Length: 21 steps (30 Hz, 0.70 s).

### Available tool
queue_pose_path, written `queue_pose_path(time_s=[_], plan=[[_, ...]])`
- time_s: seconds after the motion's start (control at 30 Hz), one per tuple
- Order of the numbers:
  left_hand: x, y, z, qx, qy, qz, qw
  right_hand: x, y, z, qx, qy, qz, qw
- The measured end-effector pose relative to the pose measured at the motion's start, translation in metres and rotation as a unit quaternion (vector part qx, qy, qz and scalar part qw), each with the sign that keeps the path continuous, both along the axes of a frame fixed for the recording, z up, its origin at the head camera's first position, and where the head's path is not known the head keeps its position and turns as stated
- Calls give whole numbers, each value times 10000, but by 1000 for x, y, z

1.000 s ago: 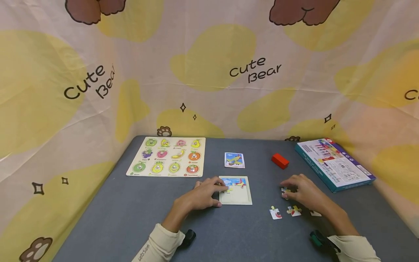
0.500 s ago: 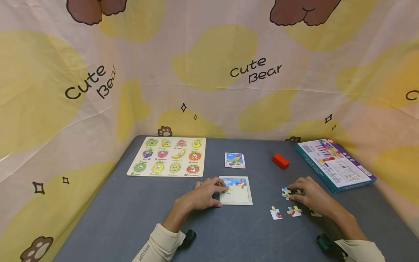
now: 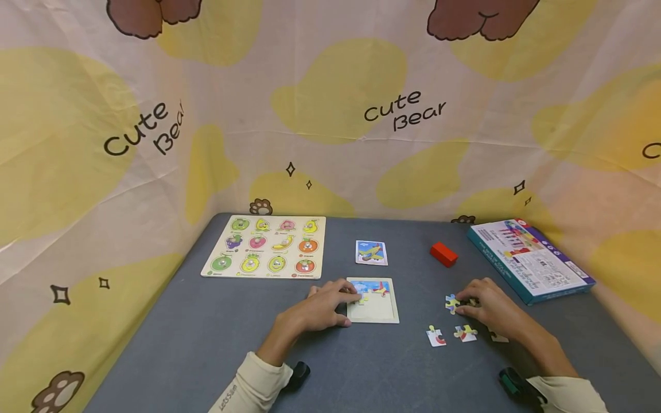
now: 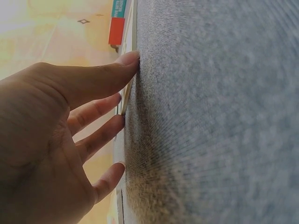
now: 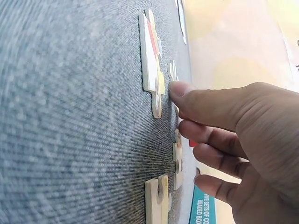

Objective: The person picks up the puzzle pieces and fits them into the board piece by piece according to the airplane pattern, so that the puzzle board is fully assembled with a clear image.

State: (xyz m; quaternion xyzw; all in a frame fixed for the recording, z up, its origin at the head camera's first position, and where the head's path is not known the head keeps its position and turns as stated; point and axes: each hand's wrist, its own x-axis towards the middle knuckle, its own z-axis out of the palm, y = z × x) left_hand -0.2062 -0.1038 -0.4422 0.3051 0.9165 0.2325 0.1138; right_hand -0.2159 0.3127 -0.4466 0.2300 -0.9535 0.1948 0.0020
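Note:
My left hand (image 3: 322, 305) rests at the left side of a small puzzle tray (image 3: 376, 311). Its thumb touches the near corner, and its fingers lie over assembled plane pieces along the tray's upper part. At right, my right hand (image 3: 489, 304) holds its thumb and index fingertips right at the edge of a blue and yellow puzzle piece (image 3: 451, 304) lying flat on the table. Another piece (image 5: 177, 158) lies under the curved fingers. Closer to me are a white and red piece (image 3: 436, 336), a yellow and red piece (image 3: 466, 333) and one partly hidden by the wrist.
Behind the tray lies a picture card of a plane (image 3: 371, 253). A fruit puzzle board (image 3: 263, 252) lies at the back left. A red block (image 3: 443, 254) and a flat teal box (image 3: 532, 261) lie at the back right. Patterned cloth (image 3: 330, 115) walls the table.
My right hand has drawn back to the right, so the blue and yellow piece shows more fully. It has stayed still over the last half second. The left hand keeps its place.

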Motion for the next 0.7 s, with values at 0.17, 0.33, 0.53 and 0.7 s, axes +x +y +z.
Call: queue_pose_path(time_s=[0.17, 0.33, 0.53, 0.7], plan=[[0, 0, 0, 11, -16, -8, 10000, 0, 1, -1, 41, 44, -18, 10000], [0, 0, 0, -3, -12, -19, 10000, 0, -1, -1, 78, 211, -24, 9997], [-1, -1, 0, -27, -5, -37, 10000, 2, -12, 0, 4, 321, -24, 9995], [-2, -1, -2, -28, -6, -25, 10000, 0, -25, 2, 71, 336, -6, 9994]])
